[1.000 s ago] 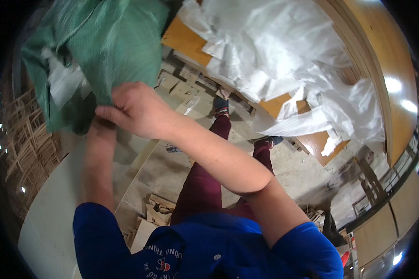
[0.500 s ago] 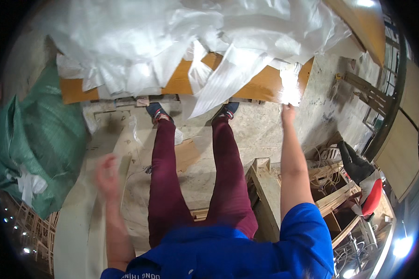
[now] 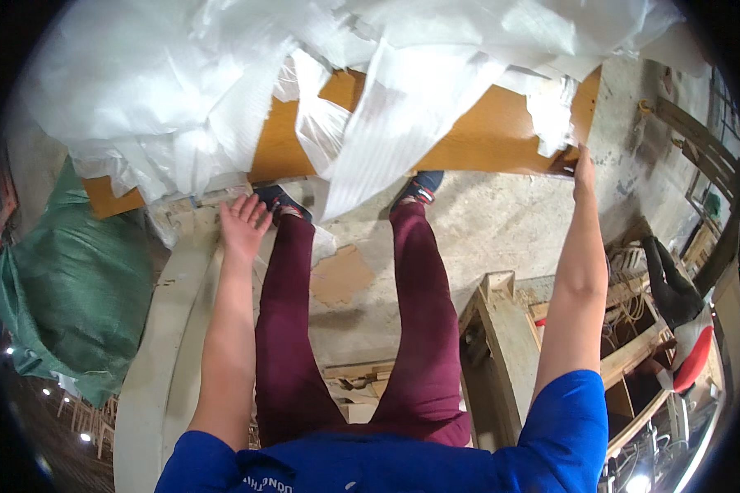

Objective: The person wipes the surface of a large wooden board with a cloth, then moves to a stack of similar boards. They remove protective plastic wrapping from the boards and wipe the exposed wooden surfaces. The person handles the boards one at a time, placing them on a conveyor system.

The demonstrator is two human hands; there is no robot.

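A brown wooden panel (image 3: 493, 131) lies crosswise in front of my feet, largely covered by crumpled white foam sheeting (image 3: 173, 90). Loose strips of the sheeting hang over its near edge. My right hand (image 3: 584, 171) is at the panel's near right corner, its fingers against the end edge, seen side-on and partly hidden. Close to it, a torn white scrap (image 3: 551, 115) clings to the panel. My left hand (image 3: 245, 226) is open with fingers spread, just short of the sheeting's near edge and beside my left shoe. It holds nothing.
A green woven sack (image 3: 74, 287) bulges at the left beside a pale curved board (image 3: 160, 337). Flat cardboard (image 3: 343, 275) lies on the concrete floor between my legs. Right of me stand a wooden frame (image 3: 501, 345) and, farther off, another person (image 3: 674, 287) near wooden pieces.
My left hand has moved forward and right, toward the sheeting. My right hand has shifted to the panel's corner, farther right in the picture. The view has also moved.
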